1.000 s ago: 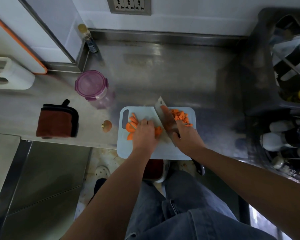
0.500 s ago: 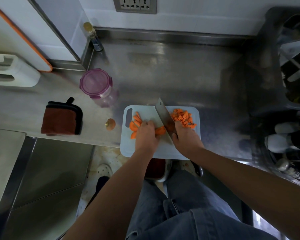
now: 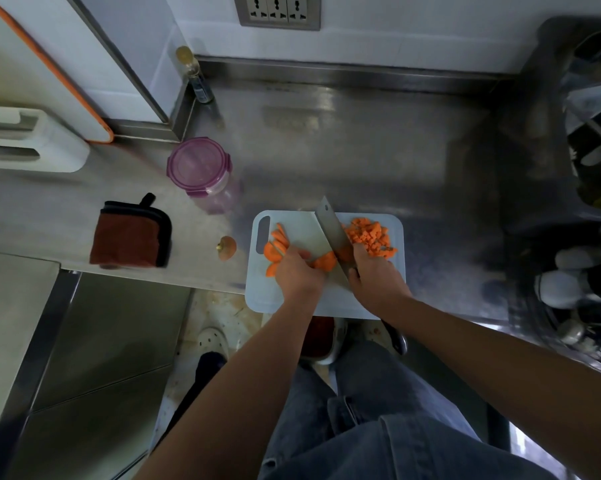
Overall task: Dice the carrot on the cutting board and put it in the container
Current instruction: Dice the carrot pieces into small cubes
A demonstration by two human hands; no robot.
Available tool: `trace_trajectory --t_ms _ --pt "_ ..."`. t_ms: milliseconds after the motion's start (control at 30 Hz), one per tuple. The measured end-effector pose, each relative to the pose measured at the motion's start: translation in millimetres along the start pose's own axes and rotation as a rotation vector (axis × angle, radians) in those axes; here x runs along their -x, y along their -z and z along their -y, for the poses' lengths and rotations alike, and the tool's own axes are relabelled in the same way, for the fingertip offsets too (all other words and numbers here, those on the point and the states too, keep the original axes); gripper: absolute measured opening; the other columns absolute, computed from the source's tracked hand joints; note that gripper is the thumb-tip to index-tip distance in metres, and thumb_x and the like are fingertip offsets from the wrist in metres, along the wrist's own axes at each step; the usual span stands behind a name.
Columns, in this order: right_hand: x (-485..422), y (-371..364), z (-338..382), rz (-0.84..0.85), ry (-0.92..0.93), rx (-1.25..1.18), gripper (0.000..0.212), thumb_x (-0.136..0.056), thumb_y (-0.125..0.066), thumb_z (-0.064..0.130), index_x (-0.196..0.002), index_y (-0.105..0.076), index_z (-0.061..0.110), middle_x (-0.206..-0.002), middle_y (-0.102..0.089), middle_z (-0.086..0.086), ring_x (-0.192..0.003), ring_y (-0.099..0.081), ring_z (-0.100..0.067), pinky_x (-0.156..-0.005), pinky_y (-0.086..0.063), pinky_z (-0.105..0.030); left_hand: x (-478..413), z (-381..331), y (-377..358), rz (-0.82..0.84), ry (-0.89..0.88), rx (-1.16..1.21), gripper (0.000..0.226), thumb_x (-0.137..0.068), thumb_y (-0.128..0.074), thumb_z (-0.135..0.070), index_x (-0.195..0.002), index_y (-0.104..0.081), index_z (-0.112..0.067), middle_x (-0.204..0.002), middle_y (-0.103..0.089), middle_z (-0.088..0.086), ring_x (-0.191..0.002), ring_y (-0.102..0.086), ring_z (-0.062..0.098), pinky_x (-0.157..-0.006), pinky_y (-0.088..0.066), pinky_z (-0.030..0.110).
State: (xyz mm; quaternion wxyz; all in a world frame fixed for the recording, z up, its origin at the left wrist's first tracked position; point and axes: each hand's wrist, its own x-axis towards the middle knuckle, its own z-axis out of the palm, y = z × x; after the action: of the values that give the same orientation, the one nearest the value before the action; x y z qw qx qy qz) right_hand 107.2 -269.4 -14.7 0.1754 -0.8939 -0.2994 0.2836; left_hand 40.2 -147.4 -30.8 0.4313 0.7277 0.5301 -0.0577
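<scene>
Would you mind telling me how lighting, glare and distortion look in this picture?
Head view: wide-angle distortion bows straight edges; soft glare on the steel counter behind the cutting board; right side dim around the dark rack.

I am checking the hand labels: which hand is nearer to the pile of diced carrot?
Right. The right hand, gripping the knife, is beside the diced carrot pile, on its near side; the left hand is beyond the knife, on the carrot slices.
</scene>
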Motion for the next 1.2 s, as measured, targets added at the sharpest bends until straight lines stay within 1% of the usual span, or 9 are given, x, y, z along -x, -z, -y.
trace_trajectory --t_ms 167,300,433,533,633,800,933,1100,1200 --pt "-2 6 -4 -0.056 0.022 -0.007 0.029 -0.097 -0.043 0.018 -0.126 -0.042 0.012 -0.081 -0.054 -0.006 -0.072 -0.056 -0.023 -0.063 -0.049 -0.038 2 1 3 0.027 -0.039 0.02 0.046 -0.079 -0.079 -0.039 -0.11 -0.055 -0.014 -0.1 -0.058 -0.002 -0.089 -0.053 0.014 -0.071 -0.037 0.024" --pt "-3 15 -6 -0.195 0.051 0.001 0.031 -0.096 -0.043 0.016 -0.126 -0.046 0.012 -0.086 -0.057 -0.012 -0.074 -0.059 -0.033 -0.059 -0.044 -0.036 8 -9 7 -0.061 -0.13 0.007 0.028 -0.088 -0.069 -0.028 -0.108 -0.062 -0.01 -0.107 -0.058 0.002 -0.089 -0.055 0.016 -0.073 -0.042 0.027" --pt "3 19 -6 -0.266 0.107 0.119 0.039 -0.093 -0.053 0.017 -0.132 -0.051 0.019 -0.126 -0.053 -0.012 -0.08 -0.062 -0.036 -0.064 -0.052 -0.041 15 -30 8 0.122 -0.116 0.397 0.04 -0.095 -0.054 -0.05 -0.085 -0.064 -0.013 -0.078 -0.071 0.008 -0.072 -0.069 0.023 -0.067 -0.057 0.031" --pt "8 17 -7 -0.223 0.18 0.206 0.049 -0.085 -0.062 0.013 -0.132 -0.054 0.022 -0.12 -0.053 -0.01 -0.079 -0.062 -0.032 -0.06 -0.043 -0.032 2 -32 -2 0.111 -0.108 0.433 0.059 -0.074 -0.047 -0.065 -0.081 -0.066 -0.009 -0.079 -0.072 0.013 -0.075 -0.071 0.032 -0.074 -0.059 0.049" --pt "9 19 -11 -0.19 0.181 0.122 0.047 -0.083 -0.065 0.019 -0.128 -0.056 0.024 -0.121 -0.052 -0.003 -0.088 -0.061 -0.025 -0.064 -0.043 -0.03 -9 -25 -9 0.079 -0.081 0.412 0.058 -0.069 -0.04 -0.051 -0.081 -0.064 0.0 -0.078 -0.07 0.019 -0.075 -0.069 0.039 -0.072 -0.058 0.056" --pt "5 22 -17 -0.223 0.194 -0.084 0.013 -0.091 -0.059 0.024 -0.102 -0.061 0.019 -0.096 -0.058 0.006 -0.074 -0.057 -0.016 -0.061 -0.048 -0.036 14 -41 10 0.14 -0.043 0.498 0.048 -0.095 -0.043 -0.047 -0.09 -0.066 -0.005 -0.07 -0.069 0.018 -0.063 -0.064 0.029 -0.061 -0.055 0.038" --pt "2 26 -15 -0.273 0.114 -0.227 0.018 -0.093 -0.056 0.021 -0.078 -0.048 0.016 -0.069 -0.049 0.006 -0.055 -0.049 -0.015 -0.05 -0.04 -0.036 8 -26 19 0.029 -0.21 0.058 0.022 -0.098 -0.052 -0.026 -0.108 -0.064 -0.01 -0.079 -0.062 -0.002 -0.075 -0.058 0.016 -0.067 -0.048 0.032" --pt "7 19 -4 -0.167 0.067 -0.108 0.018 -0.093 -0.054 0.024 -0.083 -0.043 0.014 -0.073 -0.05 0.002 -0.061 -0.047 -0.019 -0.053 -0.038 -0.036 0 2 18 0.058 -0.321 -0.325 0.037 -0.087 -0.069 -0.035 -0.117 -0.059 -0.016 -0.141 -0.044 0.012 -0.114 -0.054 0.028 -0.082 -0.049 0.035" --pt "11 11 2 -0.141 0.038 -0.028 0.01 -0.093 -0.05 0.021 -0.097 -0.044 0.014 -0.088 -0.049 0.0 -0.069 -0.049 -0.02 -0.06 -0.036 -0.031 2 5 12 0.085 -0.402 -0.451 0.04 -0.086 -0.068 -0.021 -0.123 -0.056 -0.014 -0.138 -0.041 0.01 -0.112 -0.055 0.03 -0.086 -0.044 0.033"
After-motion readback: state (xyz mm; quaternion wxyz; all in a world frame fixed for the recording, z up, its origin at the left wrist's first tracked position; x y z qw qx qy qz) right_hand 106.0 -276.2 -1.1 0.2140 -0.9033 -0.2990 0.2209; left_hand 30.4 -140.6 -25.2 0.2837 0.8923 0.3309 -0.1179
